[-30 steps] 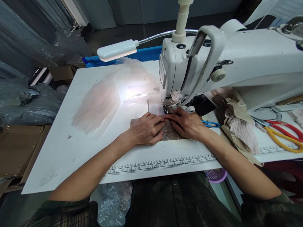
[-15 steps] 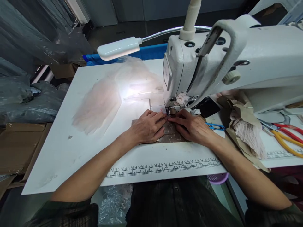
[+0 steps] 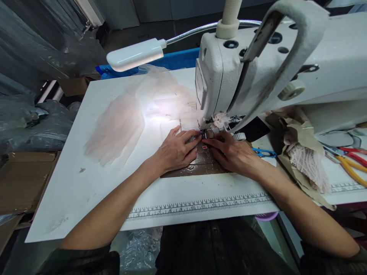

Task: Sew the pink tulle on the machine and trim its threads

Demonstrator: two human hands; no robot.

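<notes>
Both hands meet at the presser foot [image 3: 207,133] of a white sewing machine [image 3: 213,72]. From the left, my left hand [image 3: 177,149] reaches in with bent fingers, closed with its fingertips beside the foot. My right hand [image 3: 233,152] is closed in a pinch on the other side, thumb and forefinger pointing at the foot. Whatever lies between the fingertips is too small and covered to make out. Below the hands is a brown, shiny plate [image 3: 197,168] with a small red mark. Pale pink tulle [image 3: 117,126] spreads over the table, left of and behind the needle area.
A white lamp [image 3: 136,54] lights the tulle. Right of my hand lie a blue clip-like tool [image 3: 262,152], a dark flat object [image 3: 255,129], pale lace in brown paper [image 3: 306,160] and scissors with yellow handles [image 3: 351,168]. A printed ruler [image 3: 200,206] runs along the front edge.
The fingers of my left hand have shifted slightly and its little-finger side has lifted apart. More of the brown plate and its red mark show. The view has moved a little.
</notes>
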